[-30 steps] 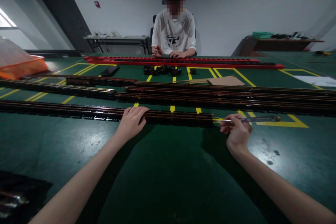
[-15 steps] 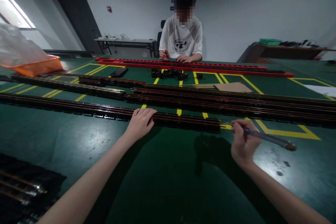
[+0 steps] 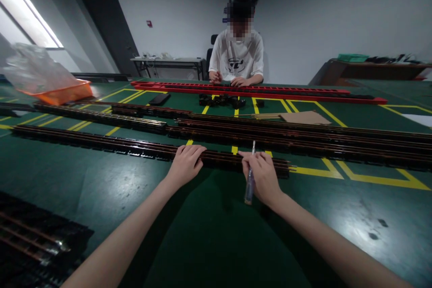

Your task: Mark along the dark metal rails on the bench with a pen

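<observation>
Steadying seems our step: our left hand (image 3: 185, 165) clasps the near dark strip (image 3: 148, 148) on the counter (image 3: 104, 193), our right hand (image 3: 264, 176) grips a slim tool (image 3: 249, 185); next, we probably need firm support.

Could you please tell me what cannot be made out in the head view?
Head view:
Black rail: stretch hidden under the left hand.
Slim tool: partly covered by the right hand; tip too small to tell.
Lower-left rails: cut off by the left edge.
White sheet: cut off by the right edge.
</observation>
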`<state>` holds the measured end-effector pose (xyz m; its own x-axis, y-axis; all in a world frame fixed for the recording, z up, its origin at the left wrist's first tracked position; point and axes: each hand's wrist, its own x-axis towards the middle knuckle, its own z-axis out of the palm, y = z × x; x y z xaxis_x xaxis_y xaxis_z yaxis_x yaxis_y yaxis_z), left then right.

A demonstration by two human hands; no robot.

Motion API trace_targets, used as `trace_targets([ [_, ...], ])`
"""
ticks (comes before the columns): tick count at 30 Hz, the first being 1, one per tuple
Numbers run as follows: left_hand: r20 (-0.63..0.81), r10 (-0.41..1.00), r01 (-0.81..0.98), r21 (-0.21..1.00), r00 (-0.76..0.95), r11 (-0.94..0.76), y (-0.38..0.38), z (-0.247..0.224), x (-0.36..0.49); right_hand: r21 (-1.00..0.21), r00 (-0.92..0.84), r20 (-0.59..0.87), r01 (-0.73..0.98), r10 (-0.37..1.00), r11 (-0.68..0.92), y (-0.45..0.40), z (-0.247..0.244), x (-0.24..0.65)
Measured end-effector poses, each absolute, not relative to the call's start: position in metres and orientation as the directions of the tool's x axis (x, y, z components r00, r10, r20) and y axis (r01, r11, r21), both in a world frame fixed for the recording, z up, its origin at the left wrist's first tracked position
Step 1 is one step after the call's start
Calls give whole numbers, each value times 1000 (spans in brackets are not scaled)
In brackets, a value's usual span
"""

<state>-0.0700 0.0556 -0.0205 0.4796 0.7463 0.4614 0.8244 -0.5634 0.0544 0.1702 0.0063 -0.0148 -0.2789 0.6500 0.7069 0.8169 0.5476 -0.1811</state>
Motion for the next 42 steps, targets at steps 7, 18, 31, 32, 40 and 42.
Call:
trace_targets([
  [7, 448, 749, 828, 33, 489, -560, 57, -20, -70, -102, -422, 537, 827, 731, 553, 17, -17, 154],
  [18, 425, 749, 835, -27, 507, -550, 67, -18, -36, -96, -290, 494, 919, 820, 383, 30, -20, 172],
  [31, 483, 689, 743, 111, 541, -660, 64, -20, 8, -201, 122, 611, 980, 782, 4, 18, -25, 244],
  [32, 495, 706, 768, 114, 506, -630, 64, -20, 7, -221, 165, 628, 975, 760, -28, 17, -25, 248],
  [40, 489, 757, 845, 69, 434, -530, 65, -20, 10, -284, -32, 715, 899, 699, 332, 19, -23, 236],
  [42, 497, 748, 846, 50, 440, -531, 65, -21, 11, -210, -185, 685, 876, 705, 434, 21, -23, 226],
])
